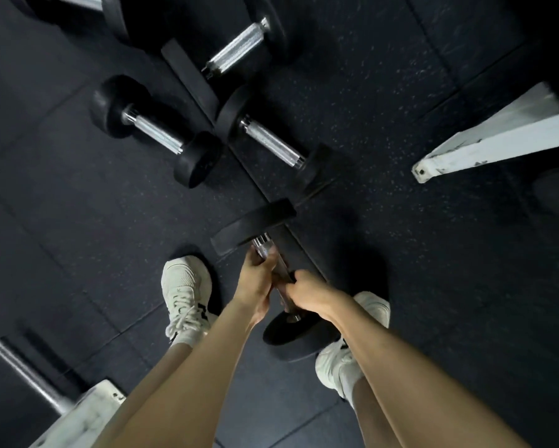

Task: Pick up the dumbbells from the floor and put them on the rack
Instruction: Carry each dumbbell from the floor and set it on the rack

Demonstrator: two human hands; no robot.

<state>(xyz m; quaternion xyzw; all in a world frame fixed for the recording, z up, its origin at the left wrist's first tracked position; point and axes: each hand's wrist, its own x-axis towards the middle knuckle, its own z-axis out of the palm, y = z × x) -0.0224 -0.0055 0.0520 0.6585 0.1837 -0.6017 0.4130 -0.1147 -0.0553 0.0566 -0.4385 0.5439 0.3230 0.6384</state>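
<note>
Both hands are on the steel handle (262, 246) of one black dumbbell (255, 227), the left hand (255, 279) nearer its far head and the right hand (307, 292) just behind, each grip clamped around the bar. It is low between the white shoes (185, 294), its near head overlapping the right one; whether it touches the floor (401, 253) I cannot tell. Beyond it three more dumbbells (155, 132) lie on the floor, with a white rack leg (498, 142) off to its far right

This is a gym weight area: black speckled rubber floor tiles (384, 92), round-headed dumbbells (157, 132) with knurled chrome handles lying about, and a white metal frame foot (498, 140).
</note>
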